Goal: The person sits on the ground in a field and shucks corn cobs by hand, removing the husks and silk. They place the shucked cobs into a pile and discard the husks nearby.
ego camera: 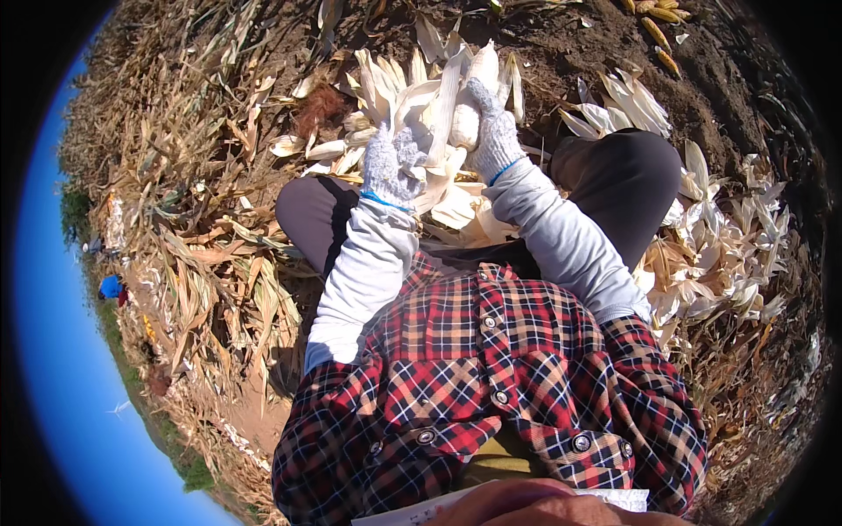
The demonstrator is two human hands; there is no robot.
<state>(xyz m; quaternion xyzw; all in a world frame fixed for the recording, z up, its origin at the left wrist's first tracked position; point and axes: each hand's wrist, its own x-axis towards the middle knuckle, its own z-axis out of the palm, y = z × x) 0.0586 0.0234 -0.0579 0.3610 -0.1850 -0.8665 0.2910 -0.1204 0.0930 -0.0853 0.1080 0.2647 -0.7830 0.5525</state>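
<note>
My right hand (495,131), in a pale knitted glove, holds a whitish ear of corn (466,126) with its thumb laid along it. The upper end of the ear points away from me and looks covered in pale husk. Beside it, my left hand (395,164), gloved the same way, has its fingers curled around dry corn husk leaves (449,108) at the ear's left side. Its fingertips are partly hidden by the leaves. Both hands are above a heap of loose husks (454,207) between my bent knees.
Dry corn stalks (197,283) cover the ground at left. Husked yellow ears (654,33) lie on bare soil at the upper right. More husks (723,243) are piled beyond my right knee (631,177). A reddish-brown tuft (320,108) lies near the left hand.
</note>
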